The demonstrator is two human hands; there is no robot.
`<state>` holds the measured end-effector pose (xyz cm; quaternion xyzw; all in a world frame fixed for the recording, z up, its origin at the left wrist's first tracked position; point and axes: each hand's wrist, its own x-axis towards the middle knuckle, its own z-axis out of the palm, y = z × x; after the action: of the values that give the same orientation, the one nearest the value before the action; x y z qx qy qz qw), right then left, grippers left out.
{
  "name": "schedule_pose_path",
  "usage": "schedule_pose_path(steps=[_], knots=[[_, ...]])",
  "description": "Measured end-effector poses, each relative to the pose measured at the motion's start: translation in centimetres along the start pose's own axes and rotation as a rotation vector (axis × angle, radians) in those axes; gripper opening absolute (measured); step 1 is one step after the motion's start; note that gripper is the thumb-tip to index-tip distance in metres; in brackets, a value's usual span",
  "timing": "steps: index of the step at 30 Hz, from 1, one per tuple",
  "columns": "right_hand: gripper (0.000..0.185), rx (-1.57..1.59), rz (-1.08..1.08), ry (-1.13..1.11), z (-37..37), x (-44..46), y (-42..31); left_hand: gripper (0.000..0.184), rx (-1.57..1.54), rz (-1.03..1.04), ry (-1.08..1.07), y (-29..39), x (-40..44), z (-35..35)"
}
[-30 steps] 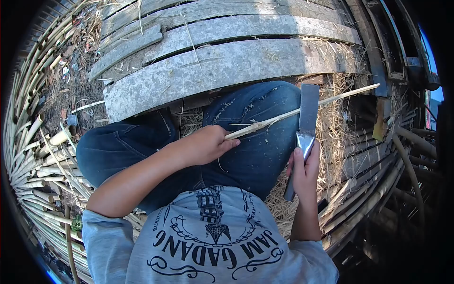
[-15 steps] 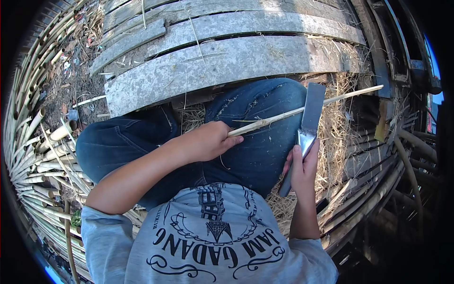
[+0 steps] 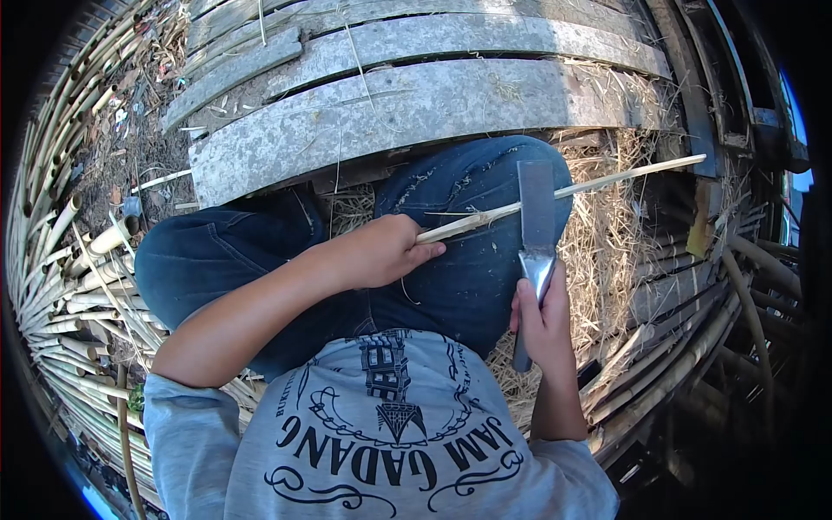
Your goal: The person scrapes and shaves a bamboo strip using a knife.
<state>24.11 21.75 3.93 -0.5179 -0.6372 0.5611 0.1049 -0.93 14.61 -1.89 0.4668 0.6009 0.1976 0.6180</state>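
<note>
My left hand (image 3: 386, 251) is closed around the near end of a split bamboo strip (image 3: 628, 176), which slants up to the right across my knee. A thin sliver stands off the strip close to my fingers. My right hand (image 3: 546, 322) grips the handle of a broad, square-tipped knife (image 3: 537, 204). Its blade points away from me and crosses over the strip, hiding a short stretch of it. Whether the edge touches the strip I cannot tell.
Weathered wooden planks (image 3: 364, 104) lie beyond my knees. Pale shavings (image 3: 598, 234) cover the ground at the right. Many cut bamboo poles (image 3: 78, 303) are piled on the left, and more poles (image 3: 667, 373) lie at the lower right.
The knife and my right hand have moved left along the strip, closer to my left hand, and the blade stands more upright. My left hand keeps its hold with little movement.
</note>
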Motion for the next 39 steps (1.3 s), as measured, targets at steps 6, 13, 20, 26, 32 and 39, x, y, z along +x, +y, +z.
schedule_pose_path(steps=[6, 13, 20, 26, 32, 39], knots=[[0.021, 0.095, -0.046, 0.107, 0.4, 0.6, 1.0, 0.055, -0.01, 0.008, 0.017, 0.1, 0.1, 0.1], [0.022, 0.132, 0.106, -0.168, -0.3, 0.1, -0.1, 0.056, 0.012, -0.041, -0.003, -0.5, 0.0, 0.0], [0.027, 0.237, -0.057, 0.166, 0.9, 0.7, 1.2, 0.057, -0.001, -0.046, -0.024, 0.5, -0.2, -0.4], [0.023, 0.051, -0.048, 0.058, -0.2, 0.6, 0.8, 0.057, 0.007, -0.028, -0.005, 0.0, 0.2, -0.1], [0.02, 0.014, 0.012, -0.058, -0.9, 0.5, 0.1, 0.053, 0.03, -0.08, -0.039, 0.5, -0.3, -0.4], [0.025, -0.056, 0.023, -0.094, -1.2, 0.3, -0.7, 0.053, 0.074, -0.008, 0.058, -0.3, -0.1, 0.3]])
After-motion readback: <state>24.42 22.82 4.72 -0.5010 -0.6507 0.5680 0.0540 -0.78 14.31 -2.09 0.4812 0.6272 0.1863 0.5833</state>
